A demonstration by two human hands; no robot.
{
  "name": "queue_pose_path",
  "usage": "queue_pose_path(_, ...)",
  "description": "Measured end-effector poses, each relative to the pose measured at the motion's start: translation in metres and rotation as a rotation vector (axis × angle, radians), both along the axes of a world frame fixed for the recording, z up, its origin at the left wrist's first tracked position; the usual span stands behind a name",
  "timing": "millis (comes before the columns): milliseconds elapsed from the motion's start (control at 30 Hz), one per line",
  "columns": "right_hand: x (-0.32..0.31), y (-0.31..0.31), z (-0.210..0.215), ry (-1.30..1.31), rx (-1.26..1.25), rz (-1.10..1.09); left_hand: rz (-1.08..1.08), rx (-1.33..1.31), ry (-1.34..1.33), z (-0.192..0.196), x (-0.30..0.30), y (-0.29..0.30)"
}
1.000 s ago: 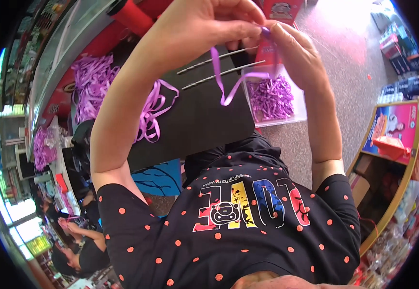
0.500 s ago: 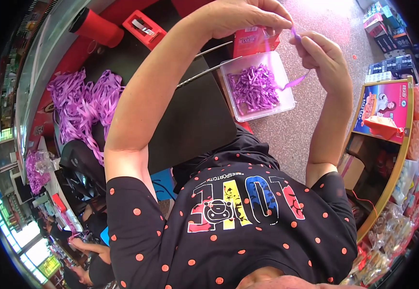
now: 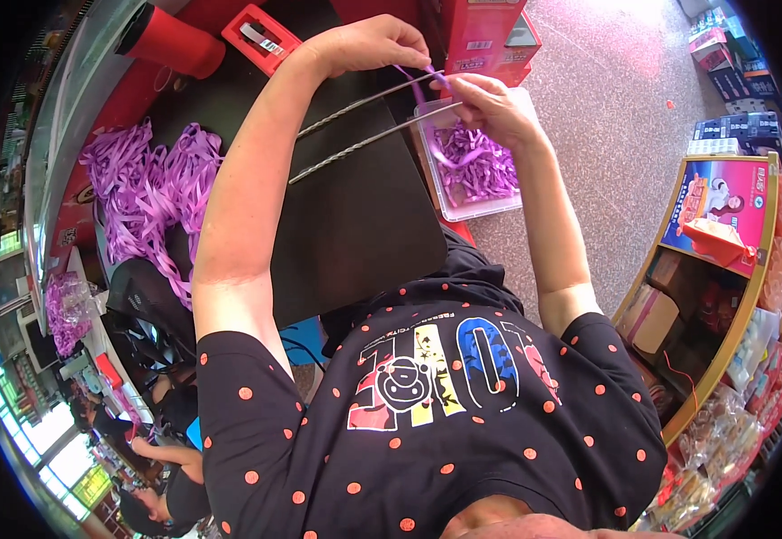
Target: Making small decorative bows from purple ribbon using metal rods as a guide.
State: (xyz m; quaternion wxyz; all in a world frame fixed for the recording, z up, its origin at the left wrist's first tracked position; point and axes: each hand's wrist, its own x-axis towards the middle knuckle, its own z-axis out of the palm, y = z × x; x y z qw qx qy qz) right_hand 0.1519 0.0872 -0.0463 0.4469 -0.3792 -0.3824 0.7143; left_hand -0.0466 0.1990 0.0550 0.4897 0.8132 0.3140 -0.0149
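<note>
Above the table's far right corner, my left hand (image 3: 375,43) pinches a purple ribbon (image 3: 437,77) between thumb and fingers. Close beside it, my right hand (image 3: 491,110) is closed on the same ribbon, with only a short length between the two hands. A loose stretch of it hangs down toward the box. Two thin metal rods with twisted shafts (image 3: 341,155) stick out past the table edge; their tips reach my fingers, and whether the ribbon touches them I cannot tell. Below my right hand stands a clear plastic box (image 3: 488,212) holding many short purple ribbon pieces (image 3: 481,171).
The dark table (image 3: 355,242) has a large heap of purple ribbon (image 3: 153,193) at its left. Behind it are a red cup (image 3: 175,43) and a red tray (image 3: 260,40). Red cartons (image 3: 490,45) stand beyond the box. A wooden-edged cabinet (image 3: 723,305) is at right.
Both hands have moved left and a little lower with the ribbon, from above the box to the rod tips. My right hand has shifted furthest.
</note>
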Motion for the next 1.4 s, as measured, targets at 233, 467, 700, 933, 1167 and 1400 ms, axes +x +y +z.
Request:
queue_pose_path(233,-0.039,-0.008,-0.016,0.06,0.013,-0.032,0.04,0.114,0.075,-0.019,-0.009,-0.002)
queue_pose_path(467,-0.05,-0.013,-0.016,0.082,0.02,-0.149,0.471,0.528,-0.178,-0.019,-0.02,-0.052)
queue_pose_path(700,-0.049,-0.013,-0.018,0.055,0.029,-0.143,0.497,0.663,-0.112,-0.036,-0.015,-0.076)
queue_pose_path(933,-0.044,-0.014,-0.014,-0.078,0.111,-0.206,0.606,0.664,-0.231,-0.048,-0.016,-0.082)
queue_pose_path(1167,-0.036,0.007,-0.015,-0.484,0.447,-0.259,0.598,0.663,-0.3,-0.052,-0.018,-0.082)
queue_pose_path(1400,-0.04,0.023,-0.016,-0.563,0.286,-0.092,0.576,0.67,-0.266,-0.05,-0.023,-0.083)
